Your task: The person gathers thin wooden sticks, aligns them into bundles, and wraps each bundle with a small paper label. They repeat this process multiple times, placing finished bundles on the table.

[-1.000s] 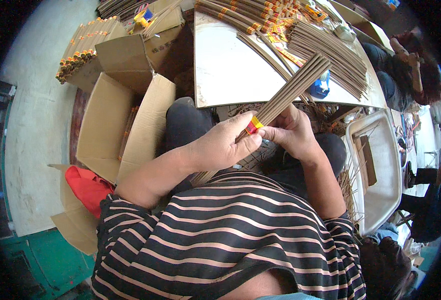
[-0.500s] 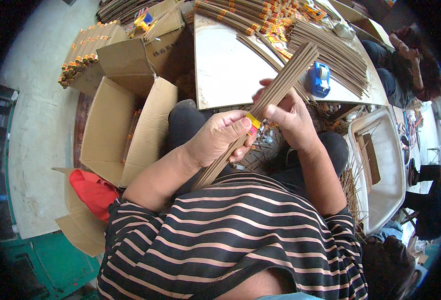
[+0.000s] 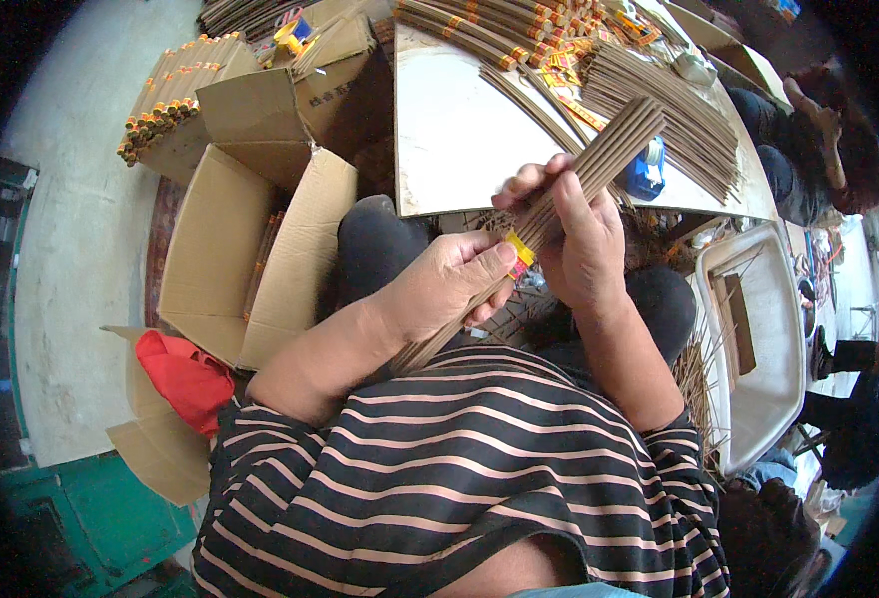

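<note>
Slanting from my lap up to the right is a bundle of thin brown incense sticks [image 3: 617, 142]. A yellow and pink paper band [image 3: 520, 253] circles its middle. My left hand [image 3: 437, 286] is closed round the bundle at the band, its thumb pressing on the paper. Just above, my right hand [image 3: 591, 244] wraps the sticks, thumb on the near side and fingertips on the far side. Beyond the bundle, a blue tape dispenser [image 3: 647, 171] is partly covered by it. The bundle's lower end runs behind my left forearm.
Loose sticks [image 3: 659, 110] and finished bundles [image 3: 469, 35] lie on the white table [image 3: 439, 130]. An open cardboard box [image 3: 295, 249] stands at left, near a red cloth [image 3: 185, 381]. At right are a white tub [image 3: 773, 359] and another person's hand [image 3: 820, 115].
My right hand has gone from loosely spread fingers to closed round the sticks. The bundle has shifted slightly right and now covers more of the tape dispenser.
</note>
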Available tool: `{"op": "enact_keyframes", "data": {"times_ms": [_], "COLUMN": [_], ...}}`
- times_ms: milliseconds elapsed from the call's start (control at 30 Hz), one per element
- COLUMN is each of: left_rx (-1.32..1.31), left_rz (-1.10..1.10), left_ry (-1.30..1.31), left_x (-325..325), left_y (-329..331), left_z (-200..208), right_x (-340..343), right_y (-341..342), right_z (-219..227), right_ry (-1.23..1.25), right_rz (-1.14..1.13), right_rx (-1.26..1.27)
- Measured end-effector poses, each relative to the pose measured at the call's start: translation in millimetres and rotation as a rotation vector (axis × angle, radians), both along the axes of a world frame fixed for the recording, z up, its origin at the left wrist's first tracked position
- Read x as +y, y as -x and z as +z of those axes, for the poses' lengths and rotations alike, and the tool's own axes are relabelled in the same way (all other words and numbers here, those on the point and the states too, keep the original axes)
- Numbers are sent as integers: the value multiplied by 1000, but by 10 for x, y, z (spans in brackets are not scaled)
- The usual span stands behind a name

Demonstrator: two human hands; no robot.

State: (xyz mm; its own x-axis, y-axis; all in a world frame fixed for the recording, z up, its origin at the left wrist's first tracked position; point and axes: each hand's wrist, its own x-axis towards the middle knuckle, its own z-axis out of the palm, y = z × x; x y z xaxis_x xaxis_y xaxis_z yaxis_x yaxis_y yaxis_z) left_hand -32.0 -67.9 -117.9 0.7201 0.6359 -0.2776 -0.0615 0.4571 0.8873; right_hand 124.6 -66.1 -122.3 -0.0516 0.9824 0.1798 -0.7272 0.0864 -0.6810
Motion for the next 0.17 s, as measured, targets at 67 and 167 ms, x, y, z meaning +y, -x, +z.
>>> {"op": "enact_keyframes", "data": {"times_ms": [67, 167], "left_rx": [-42, -92], "left_rz": [41, 75], "left_ry": [18, 47], "left_x": [-13, -13], "left_y": [3, 44], "left_z": [-8, -3], "right_x": [-27, -181], "right_y": [-70, -146], "right_z": [-40, -68], "right_ry": [-39, 65], "right_rz": [23, 192], "right_rx": [-223, -464]}}
